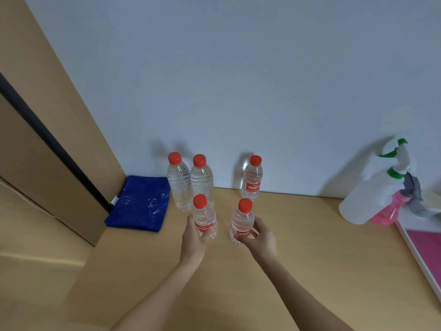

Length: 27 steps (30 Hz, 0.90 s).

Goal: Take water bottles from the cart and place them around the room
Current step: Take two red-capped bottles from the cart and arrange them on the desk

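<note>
**Red-capped bottles crowding the back of the wooden top**

Red caps mark five water bottles on the wooden top (298,235). My left hand (194,237) is wrapped around the left bottle (204,217), fingers closed over its label. My right hand (259,235) is curled around the right bottle (242,222) the same way. I cannot tell whether either base touches the wood yet.

I take the blue cloth (140,203) as my landmark. Just right of it stands a pair of bottles (189,181), touching each other, directly behind my left bottle. A push forward would probably knock them over. A lone bottle (252,179) stands further right of the cloth, against the wall (238,80).

Far right of the cloth, a spray bottle (372,197) leans, well apart from my hands. Open wood lies between my right bottle and it. Below the cloth the top ends at an edge, so I judge rightward safest.
</note>
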Available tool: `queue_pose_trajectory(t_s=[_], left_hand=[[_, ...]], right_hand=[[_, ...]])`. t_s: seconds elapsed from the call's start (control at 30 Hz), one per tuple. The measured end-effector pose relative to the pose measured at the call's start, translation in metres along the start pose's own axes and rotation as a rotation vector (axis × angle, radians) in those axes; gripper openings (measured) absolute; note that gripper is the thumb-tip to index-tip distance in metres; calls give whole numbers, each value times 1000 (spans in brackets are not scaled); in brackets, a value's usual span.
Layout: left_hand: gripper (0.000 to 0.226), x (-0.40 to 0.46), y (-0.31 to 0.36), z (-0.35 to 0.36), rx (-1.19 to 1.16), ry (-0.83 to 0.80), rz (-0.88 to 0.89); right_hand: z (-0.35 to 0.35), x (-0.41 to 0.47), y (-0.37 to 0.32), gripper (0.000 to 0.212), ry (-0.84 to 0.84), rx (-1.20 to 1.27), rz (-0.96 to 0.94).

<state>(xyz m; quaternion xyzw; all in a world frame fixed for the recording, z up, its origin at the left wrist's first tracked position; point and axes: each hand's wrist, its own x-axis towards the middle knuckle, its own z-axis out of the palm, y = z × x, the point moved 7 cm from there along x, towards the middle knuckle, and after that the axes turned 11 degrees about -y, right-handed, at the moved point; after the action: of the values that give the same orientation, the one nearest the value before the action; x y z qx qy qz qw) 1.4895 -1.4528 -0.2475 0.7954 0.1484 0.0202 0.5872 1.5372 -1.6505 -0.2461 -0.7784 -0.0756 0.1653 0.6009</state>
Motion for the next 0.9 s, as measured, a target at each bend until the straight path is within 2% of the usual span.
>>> queue_pose_trajectory(t_s=[0.13, 0.5, 0.63, 0.9], left_hand=[[46, 2, -1, -17, 13, 34, 1], [61, 16, -6, -51, 13, -19, 21], [58, 23, -7, -61, 18, -10, 2], [67, 33, -12, -72, 47, -6, 0]], right_hand=[[16, 5, -1, 54, -30, 1, -2], [57, 29, -12, 55, -95, -34, -14], [82, 38, -24, 55, -124, -36, -43], [105, 50, -29, 59, -107, -38, -52]])
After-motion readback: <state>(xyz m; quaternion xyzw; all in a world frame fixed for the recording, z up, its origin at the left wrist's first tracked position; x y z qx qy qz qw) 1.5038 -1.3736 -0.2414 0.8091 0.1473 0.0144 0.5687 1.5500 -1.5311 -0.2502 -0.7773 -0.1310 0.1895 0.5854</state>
